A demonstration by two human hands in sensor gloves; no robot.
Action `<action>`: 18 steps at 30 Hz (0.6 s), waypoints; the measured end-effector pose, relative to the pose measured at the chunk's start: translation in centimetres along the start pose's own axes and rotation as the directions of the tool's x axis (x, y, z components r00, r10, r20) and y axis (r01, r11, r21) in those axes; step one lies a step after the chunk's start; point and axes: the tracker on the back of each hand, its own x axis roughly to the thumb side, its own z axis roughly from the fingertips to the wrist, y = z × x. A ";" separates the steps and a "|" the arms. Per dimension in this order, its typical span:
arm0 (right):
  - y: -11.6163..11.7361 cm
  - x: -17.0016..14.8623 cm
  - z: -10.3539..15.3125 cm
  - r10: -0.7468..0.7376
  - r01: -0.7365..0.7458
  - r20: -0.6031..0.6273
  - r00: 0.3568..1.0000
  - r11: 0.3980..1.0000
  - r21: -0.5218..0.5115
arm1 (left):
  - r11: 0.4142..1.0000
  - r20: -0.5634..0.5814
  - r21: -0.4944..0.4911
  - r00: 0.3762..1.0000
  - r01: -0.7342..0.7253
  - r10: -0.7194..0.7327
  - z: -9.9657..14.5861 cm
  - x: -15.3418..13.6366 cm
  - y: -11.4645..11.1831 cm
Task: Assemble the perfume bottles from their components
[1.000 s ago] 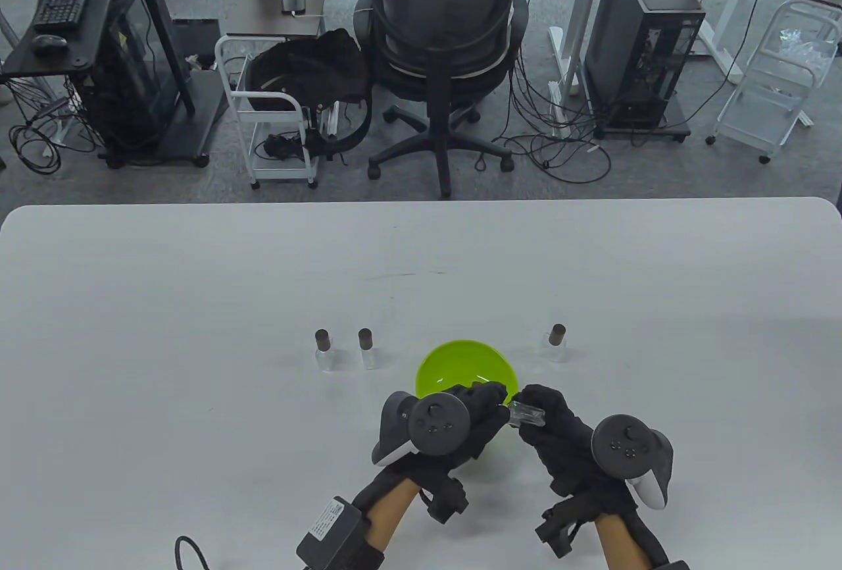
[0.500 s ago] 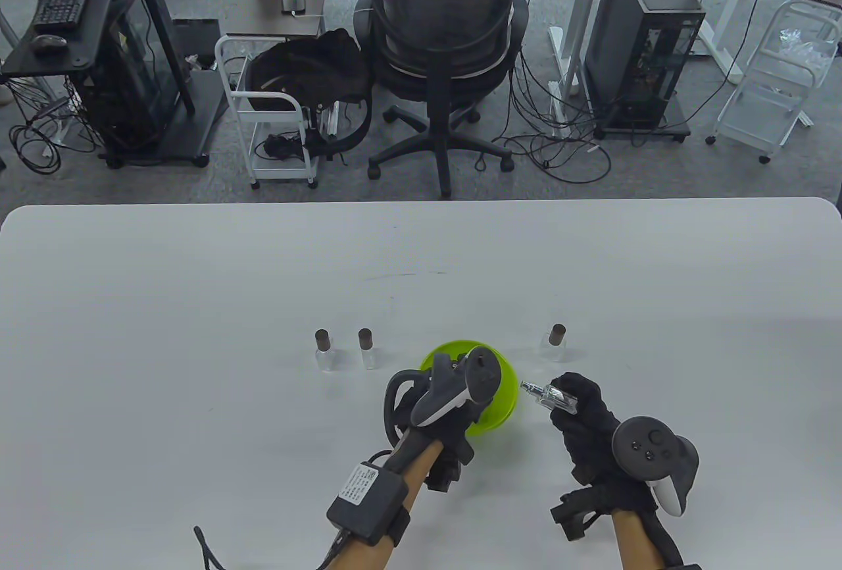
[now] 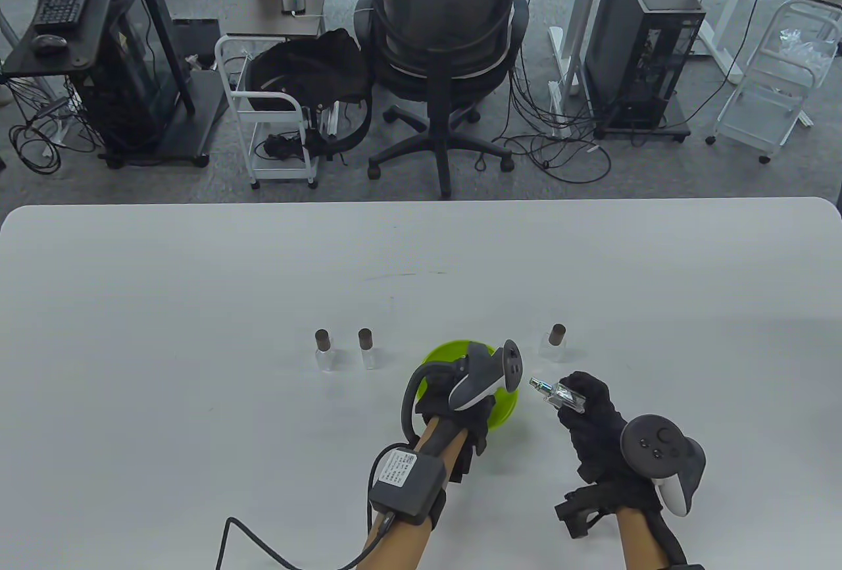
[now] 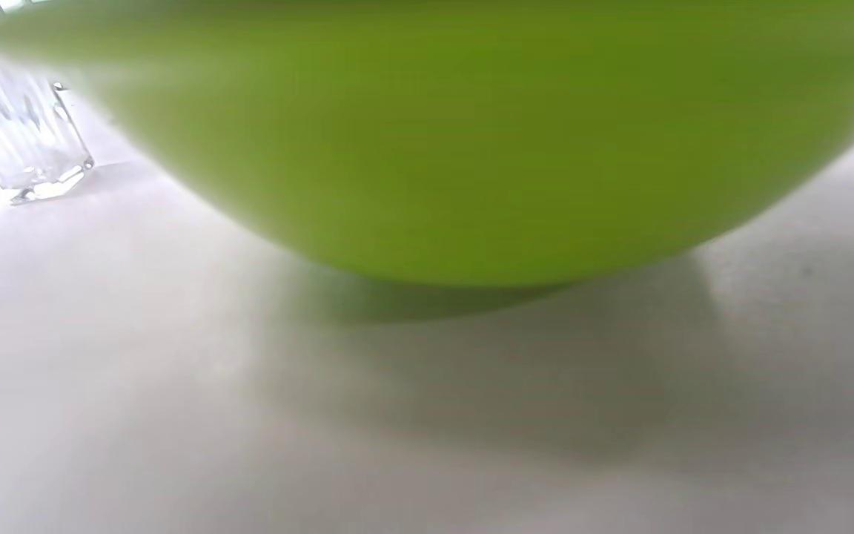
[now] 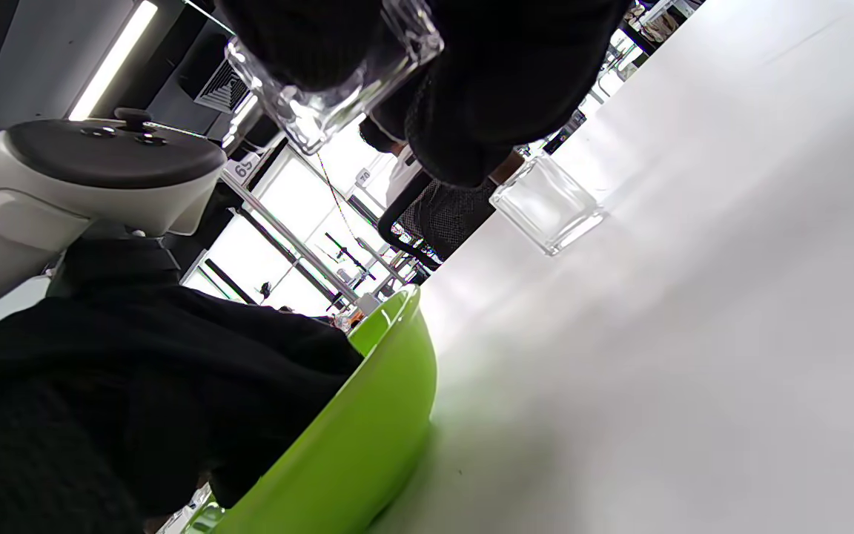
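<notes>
Perfume bottle [image 3: 566, 397], clear glass with its spray nozzle bare, lies pinched in our right hand [image 3: 592, 415] above the white tabletop [image 3: 197, 307]; our left hand [image 3: 454, 402] reaches into the lime-green bowl [image 3: 437, 356], its grip hidden. Three brown-capped bottles [image 3: 323, 349] stand behind; an office chair [image 3: 447, 37] faces away. Left wrist: glossy bowl wall. Right wrist: a square glass bottle base, "65" on a post.
</notes>
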 end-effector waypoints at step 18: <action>0.6 0.2 -0.1 0.000 0.000 -0.001 1.000 0.999 0.052 | 0.972 0.144 0.198 0.985 -0.125 0.097 2.4 -1.5 1.0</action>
